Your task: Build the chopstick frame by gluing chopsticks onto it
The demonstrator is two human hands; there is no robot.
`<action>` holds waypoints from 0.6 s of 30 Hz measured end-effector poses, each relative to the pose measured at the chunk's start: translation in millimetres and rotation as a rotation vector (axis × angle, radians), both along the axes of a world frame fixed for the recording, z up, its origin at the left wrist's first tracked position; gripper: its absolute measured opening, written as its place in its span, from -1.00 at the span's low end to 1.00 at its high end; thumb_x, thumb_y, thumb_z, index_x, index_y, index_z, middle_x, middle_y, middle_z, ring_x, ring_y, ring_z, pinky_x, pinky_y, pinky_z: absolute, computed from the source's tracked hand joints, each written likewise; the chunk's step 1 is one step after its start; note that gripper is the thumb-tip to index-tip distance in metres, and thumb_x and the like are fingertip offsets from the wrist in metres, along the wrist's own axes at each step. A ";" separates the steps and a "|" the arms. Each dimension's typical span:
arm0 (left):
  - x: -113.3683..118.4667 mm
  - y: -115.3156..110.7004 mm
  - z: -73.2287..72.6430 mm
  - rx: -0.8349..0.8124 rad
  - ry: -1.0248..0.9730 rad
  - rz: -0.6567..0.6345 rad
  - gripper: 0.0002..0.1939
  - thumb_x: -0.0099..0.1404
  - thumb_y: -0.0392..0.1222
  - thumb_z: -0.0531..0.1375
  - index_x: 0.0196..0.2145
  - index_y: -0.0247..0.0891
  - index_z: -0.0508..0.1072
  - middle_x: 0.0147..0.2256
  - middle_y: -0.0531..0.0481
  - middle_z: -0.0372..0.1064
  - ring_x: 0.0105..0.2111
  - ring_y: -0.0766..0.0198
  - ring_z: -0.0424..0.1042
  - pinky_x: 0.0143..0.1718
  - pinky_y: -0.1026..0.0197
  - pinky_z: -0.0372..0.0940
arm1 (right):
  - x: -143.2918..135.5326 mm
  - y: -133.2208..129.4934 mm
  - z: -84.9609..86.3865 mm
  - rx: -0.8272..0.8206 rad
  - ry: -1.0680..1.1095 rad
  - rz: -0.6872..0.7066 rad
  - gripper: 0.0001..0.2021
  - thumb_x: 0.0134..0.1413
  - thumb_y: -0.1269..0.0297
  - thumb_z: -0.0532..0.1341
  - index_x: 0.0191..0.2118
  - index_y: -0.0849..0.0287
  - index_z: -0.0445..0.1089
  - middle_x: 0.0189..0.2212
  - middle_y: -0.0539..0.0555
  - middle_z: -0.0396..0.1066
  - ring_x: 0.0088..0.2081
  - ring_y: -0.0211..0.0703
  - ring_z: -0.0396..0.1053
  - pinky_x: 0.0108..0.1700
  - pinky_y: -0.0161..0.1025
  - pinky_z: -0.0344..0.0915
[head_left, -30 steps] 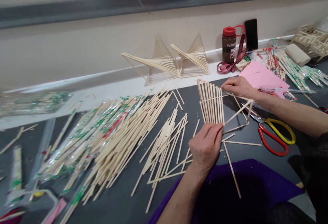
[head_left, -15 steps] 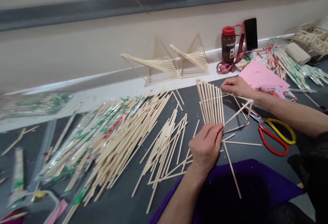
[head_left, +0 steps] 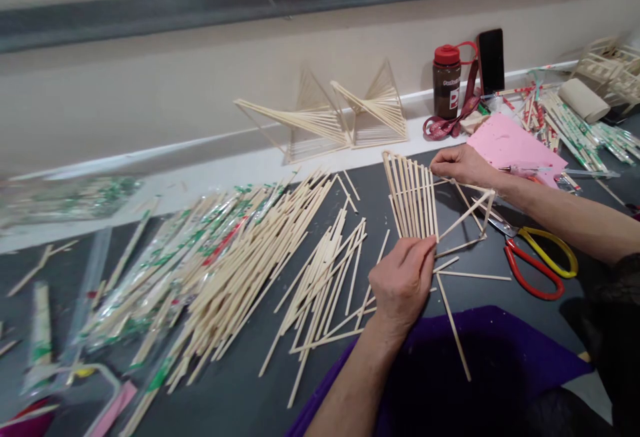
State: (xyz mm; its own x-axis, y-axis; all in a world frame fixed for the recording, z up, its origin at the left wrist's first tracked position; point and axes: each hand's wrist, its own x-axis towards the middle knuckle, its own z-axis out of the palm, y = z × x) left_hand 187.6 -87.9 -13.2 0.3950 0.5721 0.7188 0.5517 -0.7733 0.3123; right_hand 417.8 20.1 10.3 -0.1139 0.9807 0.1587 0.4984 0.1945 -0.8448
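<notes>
We look down on a dark tabletop (head_left: 240, 390) that runs along a pale wall. Across its left half spreads a large heap of bare wooden sticks and wrapped chopsticks (head_left: 220, 264). Against the wall stands a finished stick sculpture (head_left: 345, 117) of fanned triangles. At the far right lie more wrapped chopsticks (head_left: 575, 127), a pink sheet (head_left: 505, 144), a red-lidded bottle (head_left: 447, 80) and a dark phone (head_left: 491, 60) propped upright beside it.

Near the middle, we hold a fan-shaped panel of glued sticks (head_left: 413, 194), tilted up from the tabletop between both hands. Our left hand (head_left: 403, 280) has its grip pinched on the panel's narrow near end. Our right hand (head_left: 463, 164) grips the far right corner, fingers pressed together on a thin stick there. A few loose sticks (head_left: 467, 224) branch off to the right of the panel. Red and yellow scissors (head_left: 540, 264) lie just beside them, under our right forearm.
</notes>
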 end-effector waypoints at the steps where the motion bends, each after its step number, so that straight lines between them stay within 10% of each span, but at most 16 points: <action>1: 0.0 0.0 0.2 -0.002 0.001 -0.001 -0.88 0.35 -0.31 0.22 -0.17 -0.27 0.55 -0.34 -0.02 0.56 -0.39 0.33 0.55 -0.34 0.35 0.37 | 0.0 -0.1 0.3 -0.002 0.001 0.002 -0.77 -0.05 0.16 0.19 -0.46 0.24 0.46 -0.57 -0.03 0.30 -0.47 -0.30 0.18 -0.40 -0.30 0.07; 18: 1.8 -0.4 -1.8 -0.048 -0.035 -0.001 -0.88 0.34 -0.30 0.23 -0.18 -0.26 0.55 -0.32 -0.02 0.57 -0.35 0.34 0.55 -0.32 0.34 0.39 | -1.4 -2.1 6.9 -0.035 -0.020 -0.041 -0.81 -0.07 0.24 0.22 -0.46 0.27 0.47 -0.58 -0.01 0.32 -0.47 -0.29 0.19 -0.39 -0.29 0.10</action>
State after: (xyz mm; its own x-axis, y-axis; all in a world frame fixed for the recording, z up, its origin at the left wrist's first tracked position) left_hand 189.5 -88.2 -15.1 0.3706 0.6057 0.7041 0.5386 -0.7577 0.3684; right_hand 416.4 18.0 17.3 -0.0759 0.9896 0.1223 0.5225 0.1440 -0.8404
